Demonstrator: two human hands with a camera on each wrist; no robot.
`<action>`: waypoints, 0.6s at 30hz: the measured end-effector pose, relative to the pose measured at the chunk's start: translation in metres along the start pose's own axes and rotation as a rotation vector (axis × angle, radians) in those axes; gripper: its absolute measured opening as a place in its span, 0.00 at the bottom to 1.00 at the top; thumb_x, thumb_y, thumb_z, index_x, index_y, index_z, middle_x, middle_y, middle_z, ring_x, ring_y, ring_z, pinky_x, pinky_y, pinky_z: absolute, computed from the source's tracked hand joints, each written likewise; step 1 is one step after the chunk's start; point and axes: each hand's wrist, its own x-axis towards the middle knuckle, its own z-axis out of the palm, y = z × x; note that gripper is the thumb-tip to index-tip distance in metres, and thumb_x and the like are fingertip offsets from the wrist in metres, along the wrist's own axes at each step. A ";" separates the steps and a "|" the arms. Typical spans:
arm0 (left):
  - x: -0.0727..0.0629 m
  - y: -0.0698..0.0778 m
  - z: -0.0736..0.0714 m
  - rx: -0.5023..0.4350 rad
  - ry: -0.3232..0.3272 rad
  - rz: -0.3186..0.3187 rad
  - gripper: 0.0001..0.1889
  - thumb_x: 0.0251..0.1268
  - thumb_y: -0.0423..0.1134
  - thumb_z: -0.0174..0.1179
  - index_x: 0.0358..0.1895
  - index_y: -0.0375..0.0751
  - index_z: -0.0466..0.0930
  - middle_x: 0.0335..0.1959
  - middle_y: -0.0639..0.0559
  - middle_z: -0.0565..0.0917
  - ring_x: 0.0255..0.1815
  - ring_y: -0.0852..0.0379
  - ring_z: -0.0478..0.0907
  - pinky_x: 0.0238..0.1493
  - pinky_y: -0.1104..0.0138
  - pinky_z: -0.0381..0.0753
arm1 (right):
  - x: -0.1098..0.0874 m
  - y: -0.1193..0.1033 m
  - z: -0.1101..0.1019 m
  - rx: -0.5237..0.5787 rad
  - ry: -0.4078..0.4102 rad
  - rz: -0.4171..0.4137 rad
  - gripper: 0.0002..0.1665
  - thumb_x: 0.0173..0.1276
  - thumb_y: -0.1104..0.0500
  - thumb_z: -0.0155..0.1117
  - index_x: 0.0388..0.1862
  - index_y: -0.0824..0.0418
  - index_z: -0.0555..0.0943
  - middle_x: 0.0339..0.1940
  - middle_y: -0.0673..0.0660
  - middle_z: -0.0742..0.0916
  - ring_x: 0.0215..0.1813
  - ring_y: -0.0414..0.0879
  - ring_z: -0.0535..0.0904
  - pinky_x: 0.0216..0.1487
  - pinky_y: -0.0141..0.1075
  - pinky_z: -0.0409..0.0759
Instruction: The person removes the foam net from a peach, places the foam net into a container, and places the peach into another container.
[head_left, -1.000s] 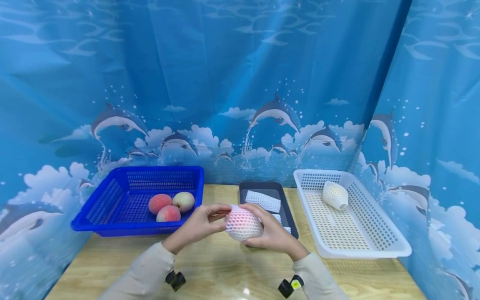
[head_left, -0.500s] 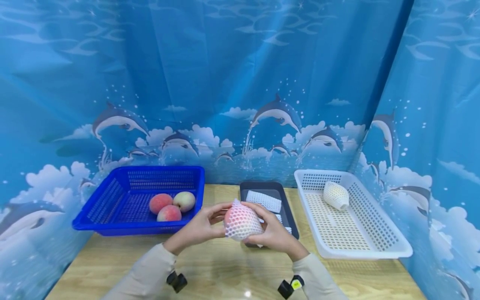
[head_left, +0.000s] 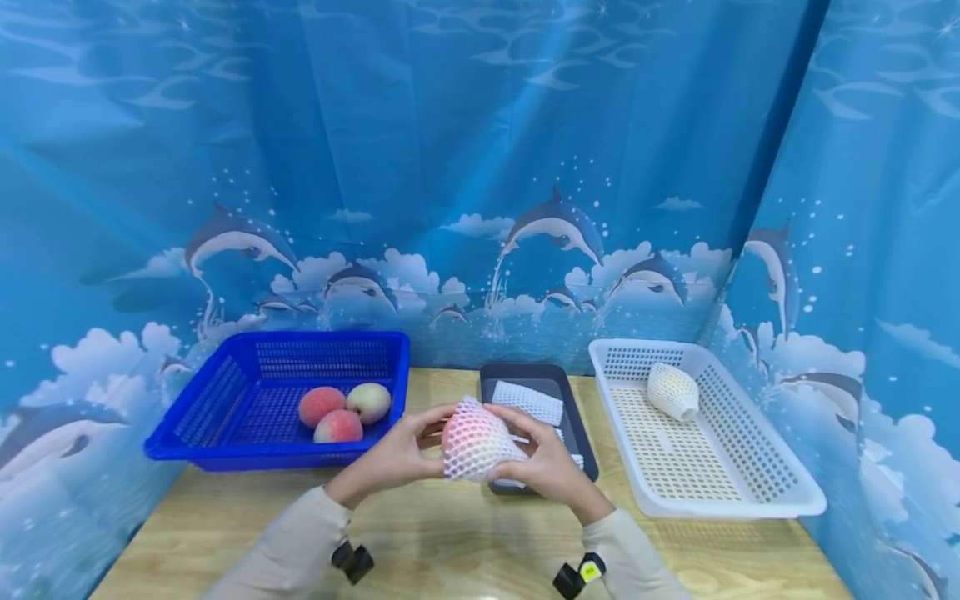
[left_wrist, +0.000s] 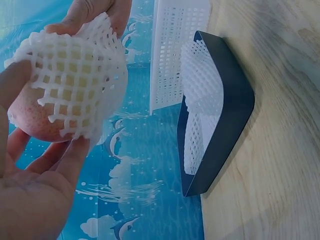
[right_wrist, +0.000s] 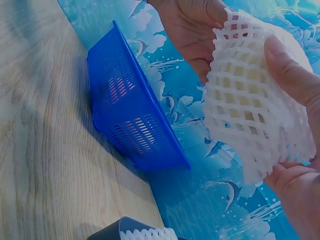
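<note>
Both hands hold a peach [left_wrist: 37,114] in a white foam net sleeve [head_left: 480,446] above the table, in front of the dark tray. My left hand [head_left: 401,446] grips the left side, its thumb and fingers at the net's open edge, where bare pink skin shows in the left wrist view. On the other side my right hand [head_left: 547,462] grips the netted fruit, thumb pressed on the foam [right_wrist: 245,95] in the right wrist view. The net's gathered tail sticks out on the right hand's side.
A blue basket [head_left: 277,454] at the left holds 3 peaches [head_left: 339,426]. Behind the hands, the dark tray [head_left: 573,417] holds several flat foam nets [head_left: 528,402]. At the right, a white basket [head_left: 727,507] contains one netted fruit [head_left: 671,390]. A dolphin-print curtain [head_left: 450,167] stands behind.
The netted peach has turned between the hands, and the foam sleeve's edge has spread further over the left side. Both hands stay in nearly the same place; the baskets and tray are unmoved.
</note>
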 end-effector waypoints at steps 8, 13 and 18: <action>-0.002 -0.004 0.002 0.058 0.087 -0.007 0.36 0.43 0.26 0.71 0.62 0.29 0.70 0.55 0.36 0.77 0.55 0.43 0.77 0.56 0.66 0.80 | -0.001 0.001 0.001 -0.012 0.019 -0.019 0.43 0.50 0.68 0.76 0.67 0.64 0.70 0.66 0.64 0.75 0.55 0.42 0.77 0.54 0.35 0.80; -0.004 -0.006 0.004 0.065 0.159 0.044 0.36 0.41 0.24 0.72 0.60 0.27 0.71 0.52 0.35 0.78 0.51 0.48 0.78 0.53 0.64 0.82 | -0.003 0.003 0.000 -0.056 0.050 -0.031 0.39 0.54 0.68 0.73 0.66 0.67 0.70 0.64 0.63 0.77 0.56 0.42 0.78 0.54 0.34 0.80; -0.005 -0.008 0.004 0.083 0.222 0.078 0.35 0.41 0.24 0.73 0.59 0.25 0.71 0.49 0.35 0.80 0.48 0.53 0.79 0.52 0.65 0.83 | -0.005 0.007 -0.001 -0.091 0.123 -0.071 0.32 0.57 0.69 0.70 0.62 0.69 0.73 0.59 0.64 0.80 0.53 0.41 0.78 0.51 0.32 0.81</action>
